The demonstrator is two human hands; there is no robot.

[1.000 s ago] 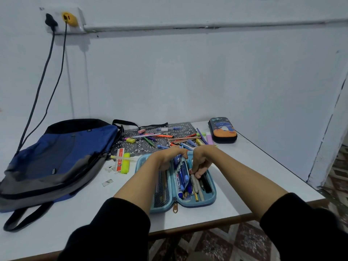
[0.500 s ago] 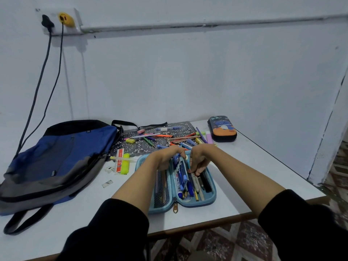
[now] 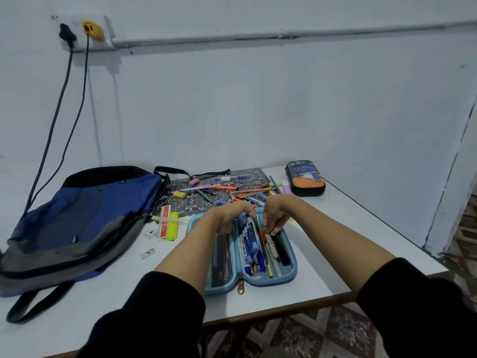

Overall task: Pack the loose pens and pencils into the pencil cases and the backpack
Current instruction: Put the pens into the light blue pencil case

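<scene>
A light-blue pencil case (image 3: 289,276) lies open on the white table (image 3: 361,244), its right half full of pens. My left hand (image 3: 227,218) curls round a bundle of blue pens (image 3: 249,239) at the case's far end. My right hand (image 3: 277,215) reaches down beside it, fingertips pinching a pen (image 3: 269,244) in the case. Several loose pens and pencils (image 3: 219,188) lie on a dark patterned mat (image 3: 185,202) behind the hands. A blue and grey backpack (image 3: 77,218) lies flat to the left. A dark closed pencil case (image 3: 304,178) sits at the far right.
A yellow highlighter (image 3: 172,226), a red and white packet (image 3: 164,215) and a clear pen (image 3: 167,219) lie between the backpack and the open case. Two cables (image 3: 62,120) hang from a wall socket (image 3: 77,29). The table edge runs close on the right and front.
Both hands stay over the far end of the open case; the fingers have shifted slightly among the pens. The view has tilted a little.
</scene>
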